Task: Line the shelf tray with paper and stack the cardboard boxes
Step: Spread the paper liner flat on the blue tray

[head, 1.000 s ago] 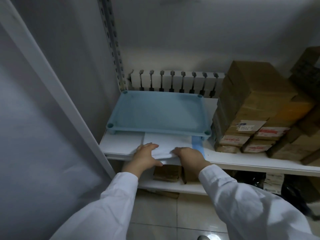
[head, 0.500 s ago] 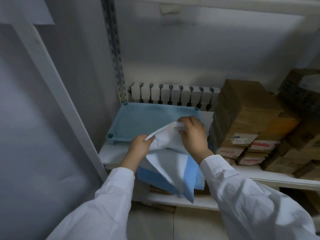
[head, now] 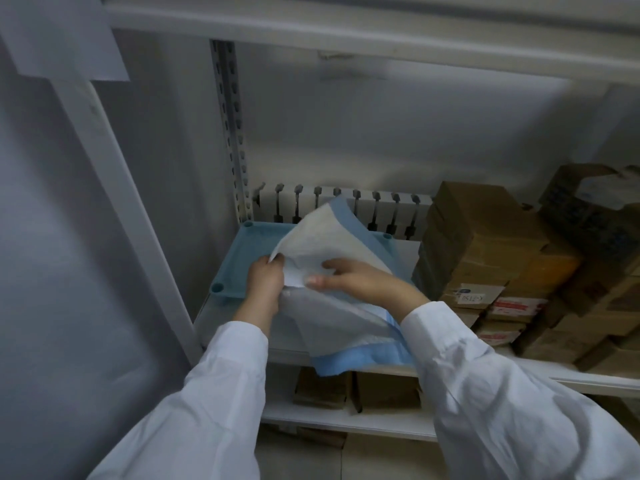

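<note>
A light blue tray lies on the white shelf, at its left end. Over it I hold a folded paper sheet, white with blue edges, partly opened. My left hand pinches the sheet's left corner above the tray's front. My right hand grips a layer of the sheet near its middle. One flap stands up toward the back wall; the lower part hangs over the shelf's front edge. Brown cardboard boxes are stacked to the right of the tray.
A white rack with dark clips stands behind the tray against the back wall. A perforated metal upright rises at the left rear. More boxes sit on the lower shelf. Another shelf board runs overhead.
I lifted the folded sheet off the shelf's front and raised it over the tray. It has unfolded further, with one flap now up toward the back. The view has tilted upward.
</note>
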The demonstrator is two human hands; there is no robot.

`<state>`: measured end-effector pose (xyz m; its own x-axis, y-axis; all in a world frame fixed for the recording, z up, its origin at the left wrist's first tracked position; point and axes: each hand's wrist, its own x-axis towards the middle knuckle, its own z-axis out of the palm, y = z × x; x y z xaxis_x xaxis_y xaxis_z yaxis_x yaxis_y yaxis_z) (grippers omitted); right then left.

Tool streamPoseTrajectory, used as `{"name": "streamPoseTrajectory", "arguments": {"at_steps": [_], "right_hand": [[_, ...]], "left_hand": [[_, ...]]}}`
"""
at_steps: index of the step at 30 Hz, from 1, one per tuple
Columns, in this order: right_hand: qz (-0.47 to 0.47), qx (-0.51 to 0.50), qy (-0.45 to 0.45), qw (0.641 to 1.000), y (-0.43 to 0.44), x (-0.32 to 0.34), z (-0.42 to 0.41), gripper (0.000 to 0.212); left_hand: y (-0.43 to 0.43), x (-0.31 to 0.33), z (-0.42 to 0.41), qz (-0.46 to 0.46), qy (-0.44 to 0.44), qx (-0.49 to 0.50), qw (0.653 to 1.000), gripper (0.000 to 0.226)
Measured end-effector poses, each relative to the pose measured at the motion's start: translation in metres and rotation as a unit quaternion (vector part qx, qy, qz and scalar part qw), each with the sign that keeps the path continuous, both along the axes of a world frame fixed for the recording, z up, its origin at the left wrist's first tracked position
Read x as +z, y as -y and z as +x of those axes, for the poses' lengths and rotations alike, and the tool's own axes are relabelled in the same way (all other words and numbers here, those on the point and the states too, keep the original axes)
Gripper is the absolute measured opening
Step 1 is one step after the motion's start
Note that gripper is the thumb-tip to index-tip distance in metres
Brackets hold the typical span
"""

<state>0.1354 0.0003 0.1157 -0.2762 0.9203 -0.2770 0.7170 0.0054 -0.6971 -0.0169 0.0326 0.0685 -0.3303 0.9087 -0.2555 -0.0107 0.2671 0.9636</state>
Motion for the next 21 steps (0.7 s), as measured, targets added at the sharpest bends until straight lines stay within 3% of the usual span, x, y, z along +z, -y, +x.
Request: {"name": "streamPoseTrajectory", "arguments": {"at_steps": [2, 3, 5, 8, 15, 18, 21], "right_hand": [[-0.041, 0.063, 0.114, 0.991, 0.003, -0.001, -0.003, 0.103], [-0.03, 0.071, 0.164, 0.983, 0.004, -0.002, -0.003, 0.108], [0.002, 0.067, 0.216, 0.974, 0.001, -0.009, -0.004, 0.095], [0.059, 0.048, 0.264, 0.961, -0.006, -0.013, -0.003, 0.052], [0.15, -0.066, 0.22, 0.962, -0.025, 0.005, -0.001, 0.037], [0.184, -0.093, 0.2, 0.958, -0.03, 0.014, 0.002, 0.03], [0.232, -0.115, 0.193, 0.946, -0.035, 0.02, 0.004, 0.027]], "left_hand": [[0.002, 0.005, 0.0, -0.005, 0.086, 0.016, 0.996, 0.017], [0.003, 0.008, -0.001, -0.013, 0.146, 0.021, 0.989, 0.019], [0.002, 0.01, -0.004, -0.025, 0.263, 0.022, 0.964, 0.022], [-0.002, 0.011, -0.015, -0.037, 0.357, 0.03, 0.933, 0.034], [0.009, 0.028, -0.019, -0.046, 0.371, -0.003, 0.927, 0.027], [0.009, 0.036, -0.018, -0.049, 0.39, -0.047, 0.918, 0.006], [-0.001, 0.04, -0.011, -0.042, 0.372, -0.04, 0.926, 0.027]]}}
